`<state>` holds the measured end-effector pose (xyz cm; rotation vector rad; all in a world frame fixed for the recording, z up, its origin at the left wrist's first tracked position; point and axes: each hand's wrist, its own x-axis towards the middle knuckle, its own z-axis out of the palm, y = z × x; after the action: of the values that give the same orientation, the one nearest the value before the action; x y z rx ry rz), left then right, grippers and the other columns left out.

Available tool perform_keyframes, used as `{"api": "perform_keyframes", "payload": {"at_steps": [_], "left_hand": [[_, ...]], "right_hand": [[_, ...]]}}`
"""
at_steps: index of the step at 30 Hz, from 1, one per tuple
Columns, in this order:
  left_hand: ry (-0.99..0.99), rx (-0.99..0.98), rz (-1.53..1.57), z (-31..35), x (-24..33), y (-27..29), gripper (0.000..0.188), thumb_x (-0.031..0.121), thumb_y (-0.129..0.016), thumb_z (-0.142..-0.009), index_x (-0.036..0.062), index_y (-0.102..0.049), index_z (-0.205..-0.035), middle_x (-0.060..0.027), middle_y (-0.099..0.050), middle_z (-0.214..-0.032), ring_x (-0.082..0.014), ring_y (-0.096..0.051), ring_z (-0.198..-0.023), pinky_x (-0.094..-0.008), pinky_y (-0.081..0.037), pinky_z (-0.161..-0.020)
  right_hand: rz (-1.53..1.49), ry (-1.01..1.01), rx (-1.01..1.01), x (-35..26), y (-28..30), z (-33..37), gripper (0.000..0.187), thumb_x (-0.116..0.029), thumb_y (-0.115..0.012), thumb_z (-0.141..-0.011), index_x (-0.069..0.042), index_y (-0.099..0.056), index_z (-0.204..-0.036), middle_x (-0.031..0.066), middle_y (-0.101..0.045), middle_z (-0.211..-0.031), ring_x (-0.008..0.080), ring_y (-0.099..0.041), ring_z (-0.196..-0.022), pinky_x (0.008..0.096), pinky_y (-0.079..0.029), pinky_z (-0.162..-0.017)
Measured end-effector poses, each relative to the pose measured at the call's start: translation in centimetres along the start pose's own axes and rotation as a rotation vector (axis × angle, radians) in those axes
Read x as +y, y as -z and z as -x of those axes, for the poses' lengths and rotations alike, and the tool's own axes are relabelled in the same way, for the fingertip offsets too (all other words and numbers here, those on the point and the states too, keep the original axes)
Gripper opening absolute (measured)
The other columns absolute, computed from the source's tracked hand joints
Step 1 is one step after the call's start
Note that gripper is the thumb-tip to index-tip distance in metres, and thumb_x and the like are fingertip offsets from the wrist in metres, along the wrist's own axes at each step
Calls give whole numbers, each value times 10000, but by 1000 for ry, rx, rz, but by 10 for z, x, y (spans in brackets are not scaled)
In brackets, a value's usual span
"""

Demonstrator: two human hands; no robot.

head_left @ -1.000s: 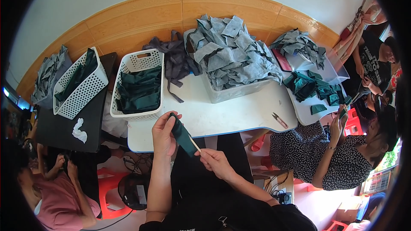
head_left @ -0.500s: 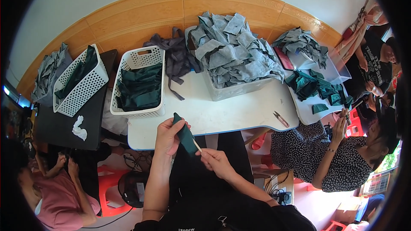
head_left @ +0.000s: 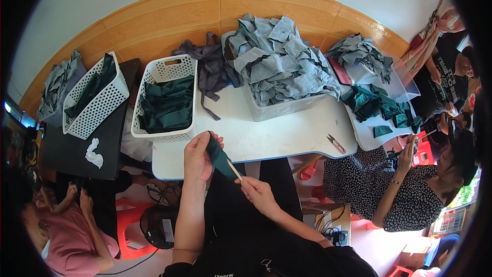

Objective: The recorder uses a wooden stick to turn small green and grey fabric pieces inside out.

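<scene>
Left grip holds green fabric strip; right grip pinches pale stick (against the strip).

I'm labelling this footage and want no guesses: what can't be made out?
All in the head view:
Upper end of the stick: hidden by the green cloth.
Its lower tip: covered by the right hand.
Bottom of the nearer white basket: buried under green pieces.
</scene>
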<state>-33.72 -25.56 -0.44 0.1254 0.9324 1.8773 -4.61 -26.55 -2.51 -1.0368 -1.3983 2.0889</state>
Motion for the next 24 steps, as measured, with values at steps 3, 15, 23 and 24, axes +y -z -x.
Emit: {"api": "perform_keyframes", "payload": {"at_steps": [3,15,23,24], "left_hand": [[15,-22,-56,4,-12,2,231,186,-928,-1282,-35,-915,-1346,-161,-945,-1202,-317,-962,-1078,-484,-815,-1000],[-20,-96,-33,5,16,-28,250,198,-876,-1319,-15,-903,-1447,-146,-940,-1208,-322,-970,-1074,-471,-818,-961],[-101,-113,-88,0,8,-19,246,181,-858,-1329,-53,-922,-1372,-152,-947,-1192,-322,-974,-1057,-471,-813,-981],[-133,-130,-132,0,9,-18,233,158,-858,-1325,-64,-927,-1345,-157,-949,-1174,-317,-974,-1056,-465,-811,-986]], "right_hand": [[-28,-2,4,1,-3,2,328,-250,-696,-1427,-28,-904,-1549,-81,-622,-964,24,-527,-805,251,-413,-700],[-339,-73,-74,-8,0,-17,308,-223,-743,-1404,-6,-913,-1542,-54,-624,-968,45,-452,-760,254,-335,-666],[288,458,281,-17,-4,-16,278,-184,-796,-1368,-53,-975,-1536,-49,-786,-1023,48,-625,-836,256,-492,-731],[479,582,327,-29,-1,-18,283,-191,-790,-1372,-48,-973,-1533,-46,-782,-1015,53,-630,-834,258,-498,-734]]}}
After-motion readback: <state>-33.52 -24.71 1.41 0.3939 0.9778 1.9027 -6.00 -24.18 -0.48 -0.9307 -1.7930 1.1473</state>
